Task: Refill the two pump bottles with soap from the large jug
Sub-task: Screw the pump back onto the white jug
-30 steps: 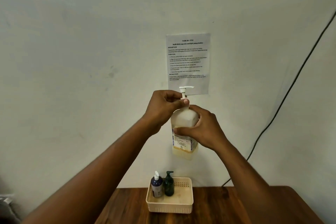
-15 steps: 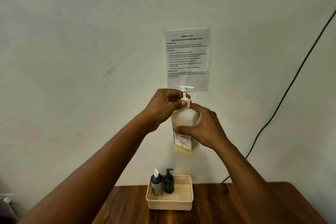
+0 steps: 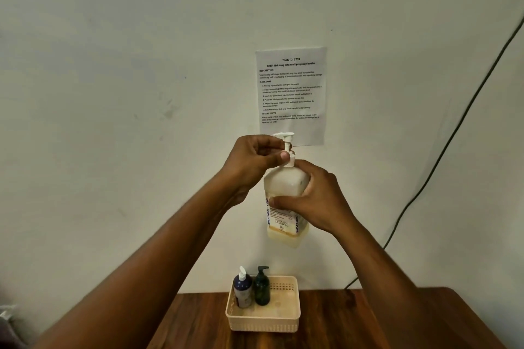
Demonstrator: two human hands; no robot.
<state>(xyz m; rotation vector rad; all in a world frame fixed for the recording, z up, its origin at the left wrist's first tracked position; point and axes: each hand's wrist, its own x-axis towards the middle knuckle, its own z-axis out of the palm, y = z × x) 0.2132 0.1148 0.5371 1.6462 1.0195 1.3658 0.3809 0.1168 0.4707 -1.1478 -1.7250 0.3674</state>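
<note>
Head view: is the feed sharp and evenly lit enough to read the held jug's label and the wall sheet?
Head view: light soft and even, no glare; large translucent soap jug sharp, its blue lettering partly covered by the right hand; white printed sheet headings readable, small print not; black cable bows from wide-angle distortion.

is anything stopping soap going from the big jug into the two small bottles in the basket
Yes. The jug has its pump head on, pinched by the left hand, and both small bottles have pump tops on.
</note>
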